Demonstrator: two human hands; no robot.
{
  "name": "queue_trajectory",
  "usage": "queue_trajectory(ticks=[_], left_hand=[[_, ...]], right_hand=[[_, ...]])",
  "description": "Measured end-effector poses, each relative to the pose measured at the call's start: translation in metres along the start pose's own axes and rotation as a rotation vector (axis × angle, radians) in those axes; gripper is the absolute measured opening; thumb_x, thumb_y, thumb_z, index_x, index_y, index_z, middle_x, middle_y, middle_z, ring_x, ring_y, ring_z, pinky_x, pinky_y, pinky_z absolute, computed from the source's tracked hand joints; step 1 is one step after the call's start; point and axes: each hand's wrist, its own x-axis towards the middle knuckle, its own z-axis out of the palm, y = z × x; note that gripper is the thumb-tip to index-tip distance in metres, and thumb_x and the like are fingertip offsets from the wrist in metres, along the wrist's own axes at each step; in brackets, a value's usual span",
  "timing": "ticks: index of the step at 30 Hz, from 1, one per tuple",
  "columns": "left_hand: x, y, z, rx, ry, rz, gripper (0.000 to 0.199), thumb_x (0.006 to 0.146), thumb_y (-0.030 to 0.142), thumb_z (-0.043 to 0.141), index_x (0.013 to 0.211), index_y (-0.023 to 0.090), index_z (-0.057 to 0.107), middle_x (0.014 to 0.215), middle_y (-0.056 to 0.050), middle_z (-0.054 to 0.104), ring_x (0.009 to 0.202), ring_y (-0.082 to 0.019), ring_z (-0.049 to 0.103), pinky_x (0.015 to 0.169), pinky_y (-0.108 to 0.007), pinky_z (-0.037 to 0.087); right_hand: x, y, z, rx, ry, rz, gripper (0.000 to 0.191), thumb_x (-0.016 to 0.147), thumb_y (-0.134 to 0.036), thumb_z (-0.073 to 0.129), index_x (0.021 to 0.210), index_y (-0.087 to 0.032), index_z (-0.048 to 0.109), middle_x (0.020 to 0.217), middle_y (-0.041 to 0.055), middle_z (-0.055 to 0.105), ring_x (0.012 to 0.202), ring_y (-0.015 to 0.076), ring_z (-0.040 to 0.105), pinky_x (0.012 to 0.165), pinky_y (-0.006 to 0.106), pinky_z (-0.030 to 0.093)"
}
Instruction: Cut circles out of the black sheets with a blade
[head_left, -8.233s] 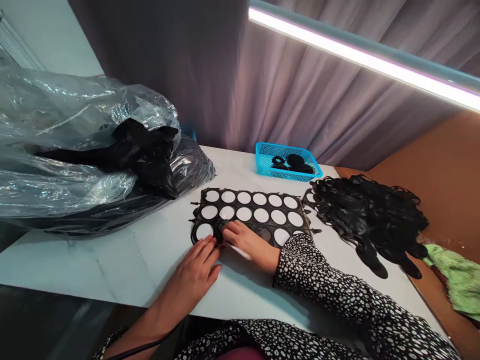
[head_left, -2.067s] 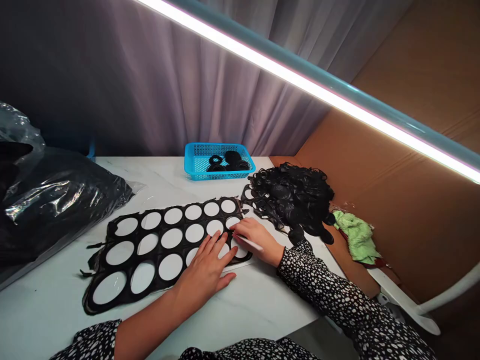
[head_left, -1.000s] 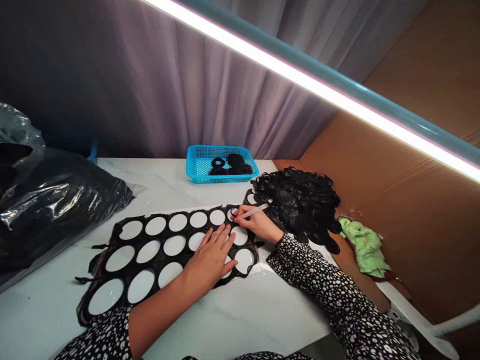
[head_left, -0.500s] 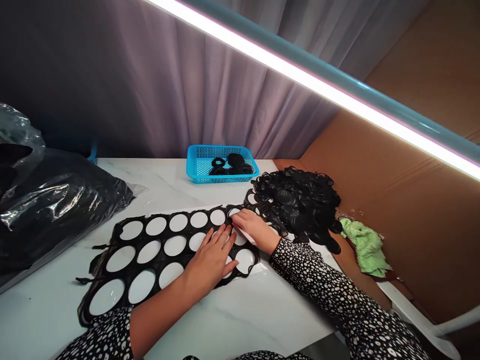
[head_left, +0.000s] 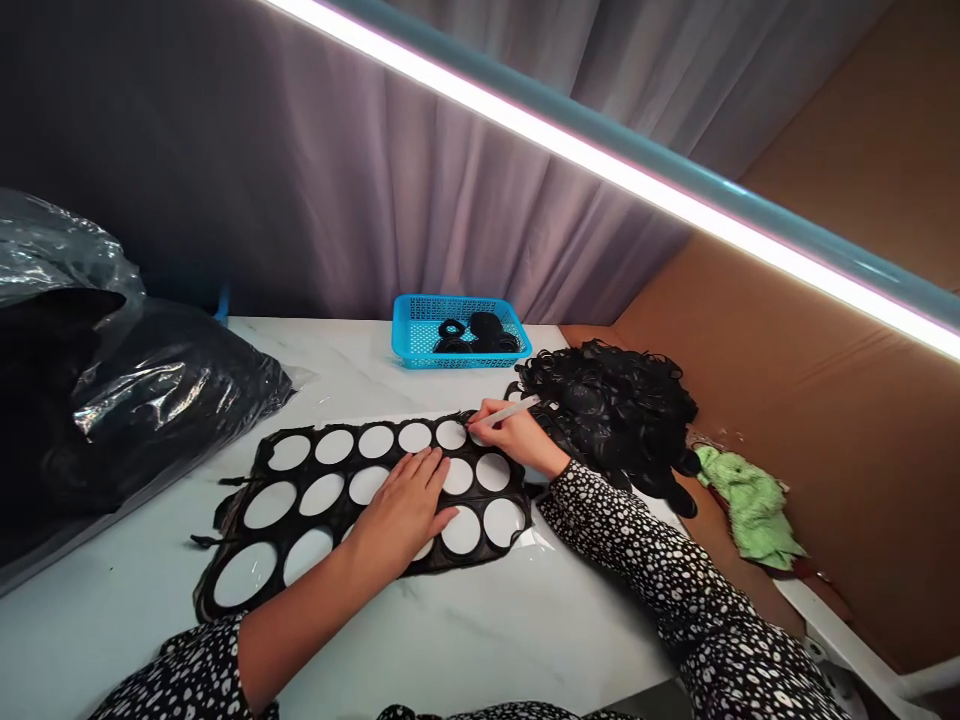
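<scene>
A black sheet [head_left: 339, 473] with rows of round openings lies on a white marbled table, white showing through the holes. My left hand [head_left: 405, 505] rests flat on its middle, fingers spread a little and holding nothing. At the sheet's upper right edge, my right hand [head_left: 517, 433] pinches a thin whitish pen-like tool [head_left: 513, 410], its tip end hidden by the fingers near a hole. Just beyond this hand, a heap of black thin scraps [head_left: 615, 400] covers the table's right side.
A blue basket [head_left: 405, 357] holding black rings stands at the back. Black material fills a clear plastic bag [head_left: 172, 390] at the left. A green cloth [head_left: 750, 505] lies at the right by brown cardboard. A bright tube lamp [head_left: 600, 160] crosses above.
The view has shifted, so the table's things appear farther right. My left hand has slid left over the sheet. My right hand has turned the tool, which now points up and to the right.
</scene>
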Motion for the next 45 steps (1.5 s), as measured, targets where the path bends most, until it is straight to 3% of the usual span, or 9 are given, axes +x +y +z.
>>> queue_trajectory(ticks=[4,14,22,25,29,32,35,39,45], left_hand=[[-0.006,-0.004,0.005,0.017,-0.009,0.026,0.050,0.099,0.045,0.045,0.137,0.011,0.049,0.144,-0.017,0.051,0.135,-0.032,0.046,0.110,-0.048,0.039],[-0.008,-0.002,0.011,0.011,0.006,0.027,0.050,0.100,0.044,0.044,0.137,0.012,0.050,0.144,-0.015,0.052,0.136,-0.034,0.044,0.109,-0.049,0.038],[-0.009,-0.005,0.007,-0.038,-0.002,0.065,0.050,0.099,0.044,0.045,0.139,0.014,0.048,0.141,-0.012,0.056,0.137,-0.035,0.043,0.109,-0.052,0.038],[-0.010,-0.007,0.004,-0.051,-0.002,0.072,0.048,0.099,0.042,0.045,0.139,0.015,0.048,0.143,-0.012,0.054,0.137,-0.035,0.043,0.108,-0.052,0.040],[-0.011,-0.010,0.000,-0.085,-0.015,0.079,0.047,0.099,0.040,0.048,0.140,0.016,0.046,0.146,-0.010,0.051,0.139,-0.032,0.041,0.110,-0.050,0.039],[-0.010,-0.012,-0.002,-0.099,-0.014,0.086,0.048,0.098,0.039,0.050,0.141,0.017,0.045,0.146,-0.010,0.051,0.139,-0.031,0.040,0.111,-0.049,0.039],[-0.013,-0.012,-0.003,-0.102,0.041,0.108,0.046,0.099,0.039,0.049,0.139,0.017,0.047,0.145,-0.012,0.051,0.139,-0.031,0.041,0.111,-0.049,0.039],[-0.026,-0.007,-0.005,-0.080,0.125,0.097,0.043,0.100,0.039,0.045,0.135,0.015,0.051,0.141,-0.016,0.054,0.134,-0.029,0.048,0.109,-0.047,0.042],[-0.042,-0.007,0.003,-0.018,0.095,0.166,0.046,0.102,0.039,0.042,0.140,0.014,0.048,0.147,-0.015,0.049,0.138,-0.030,0.042,0.110,-0.048,0.042]], right_hand=[[-0.005,-0.001,0.027,0.030,-0.098,0.009,0.020,0.080,-0.031,0.061,0.067,-0.020,0.051,0.077,0.0012,0.066,0.069,0.0149,0.055,0.063,0.026,0.041],[-0.005,0.005,0.031,0.023,-0.100,-0.026,0.021,0.083,-0.029,0.062,0.069,-0.020,0.050,0.077,0.0006,0.064,0.070,0.0149,0.056,0.065,0.026,0.042],[-0.017,0.006,0.042,-0.512,-0.115,-0.367,0.014,0.097,-0.024,0.048,0.089,-0.019,0.059,0.091,0.0087,0.066,0.087,0.0212,0.056,0.079,0.032,0.043],[-0.003,0.016,0.025,-0.563,0.087,-0.310,0.014,0.095,-0.021,0.048,0.086,-0.020,0.058,0.088,0.0086,0.066,0.085,0.0214,0.058,0.077,0.031,0.043],[0.021,0.032,-0.035,-0.493,0.520,-0.109,0.014,0.089,-0.021,0.050,0.076,-0.020,0.055,0.080,0.0060,0.066,0.076,0.0189,0.059,0.070,0.028,0.043],[0.022,0.037,-0.074,-0.357,0.706,0.013,0.018,0.084,-0.028,0.057,0.069,-0.020,0.052,0.073,0.0039,0.066,0.069,0.0172,0.058,0.066,0.027,0.044],[0.009,0.030,-0.082,0.022,0.699,0.155,0.025,0.076,-0.032,0.067,0.065,-0.020,0.048,0.076,0.0043,0.067,0.075,0.0179,0.063,0.059,0.026,0.048],[-0.015,0.008,-0.050,0.597,0.425,0.320,0.031,0.069,-0.031,0.078,0.068,-0.019,0.049,0.085,0.0048,0.069,0.087,0.0181,0.070,0.060,0.021,0.055],[-0.041,-0.025,0.010,1.125,0.055,0.425,0.026,0.069,-0.018,0.083,0.071,-0.016,0.057,0.081,0.0035,0.069,0.096,0.0175,0.070,0.095,0.029,0.055]])
